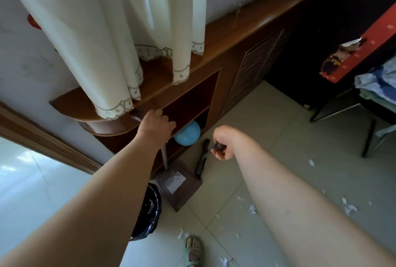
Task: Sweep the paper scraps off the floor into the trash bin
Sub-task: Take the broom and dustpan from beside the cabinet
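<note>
White paper scraps (252,209) lie scattered on the pale tiled floor, with more at the right (349,207) and near my foot (183,234). My left hand (156,125) is shut on the dark top of the dustpan's long handle (164,157). The brown dustpan (182,194) rests on the floor below and has a few white scraps in it. My right hand (222,144) is shut on the dark end of the broom (202,161), which hangs down just right of the dustpan. The trash bin (150,209), lined with a black bag, stands left of the dustpan, partly behind my left forearm.
A wooden cabinet (214,37) with open shelves runs along the wall, with a blue ball (187,135) on its lower shelf. Cream curtains (107,31) hang over it. A metal-legged chair (368,116) piled with clothes stands at the right. My sandalled foot (194,249) is at the bottom.
</note>
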`<state>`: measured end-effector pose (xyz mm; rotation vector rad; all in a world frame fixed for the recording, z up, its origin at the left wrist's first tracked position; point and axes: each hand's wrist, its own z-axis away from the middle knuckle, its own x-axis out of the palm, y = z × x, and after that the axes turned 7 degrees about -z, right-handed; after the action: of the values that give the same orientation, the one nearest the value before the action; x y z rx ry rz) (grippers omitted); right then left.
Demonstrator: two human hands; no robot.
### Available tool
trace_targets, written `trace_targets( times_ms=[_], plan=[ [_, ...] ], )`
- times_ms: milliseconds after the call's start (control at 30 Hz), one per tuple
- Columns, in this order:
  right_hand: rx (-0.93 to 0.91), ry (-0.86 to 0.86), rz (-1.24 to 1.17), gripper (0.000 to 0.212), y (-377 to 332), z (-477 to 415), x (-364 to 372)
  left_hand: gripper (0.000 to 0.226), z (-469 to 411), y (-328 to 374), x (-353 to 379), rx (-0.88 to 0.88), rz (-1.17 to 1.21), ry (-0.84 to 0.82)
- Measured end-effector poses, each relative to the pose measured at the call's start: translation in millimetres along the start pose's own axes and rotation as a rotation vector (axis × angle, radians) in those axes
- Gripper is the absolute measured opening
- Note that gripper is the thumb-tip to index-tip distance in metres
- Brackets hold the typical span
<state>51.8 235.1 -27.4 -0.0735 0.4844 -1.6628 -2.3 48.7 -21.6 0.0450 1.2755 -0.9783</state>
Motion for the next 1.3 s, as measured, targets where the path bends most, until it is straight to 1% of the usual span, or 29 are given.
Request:
trace_targets(
  times_ms=[100,133,233,400,567,733,867,967,1100,1200,1300],
  plan=[
    [0.084,-0.029,-0.143,0.014,14.1,-6.3,-3.0,0.044,4.7,4.2,9.6,0.005,0.031,-0.080],
    [0.093,-0.034,-0.189,0.014,18.5,-7.7,-4.1,0.045,6.6,6.2,10.5,0.018,0.042,-0.082],
    [0.091,-0.036,-0.248,0.014,29.0,-8.6,-6.9,0.046,13.4,16.6,6.0,0.080,0.065,-0.009],
    [0.052,-0.017,-0.101,0.021,38.0,7.1,-15.7,0.043,27.1,39.7,-5.3,0.108,0.133,0.139],
    [-0.010,0.058,-0.033,0.021,57.3,35.0,-26.8,0.046,48.8,39.4,-19.9,0.079,0.204,0.163],
    [-0.058,0.110,0.000,0.022,91.3,68.5,-31.4,0.028,91.2,43.7,-38.0,0.047,0.244,0.172],
    [-0.076,0.135,0.083,0.027,133.6,104.5,-31.6,0.026,147.1,52.3,-41.8,0.045,0.335,0.202],
    [-0.140,0.185,0.126,0.024,174.4,134.4,-27.3,0.030,194.5,58.5,-44.4,0.057,0.406,0.228],
    [-0.219,0.266,0.201,0.023,230.0,165.6,-16.5,0.032,250.6,72.1,-45.2,0.078,0.429,0.239],
    [-0.272,0.300,0.198,0.022,267.7,183.9,-8.2,0.033,285.2,83.3,-43.7,0.076,0.408,0.249],
    [-0.268,0.335,0.238,0.026,306.1,194.6,-0.3,0.033,314.7,94.0,-40.8,0.056,0.384,0.269]
  ],
)
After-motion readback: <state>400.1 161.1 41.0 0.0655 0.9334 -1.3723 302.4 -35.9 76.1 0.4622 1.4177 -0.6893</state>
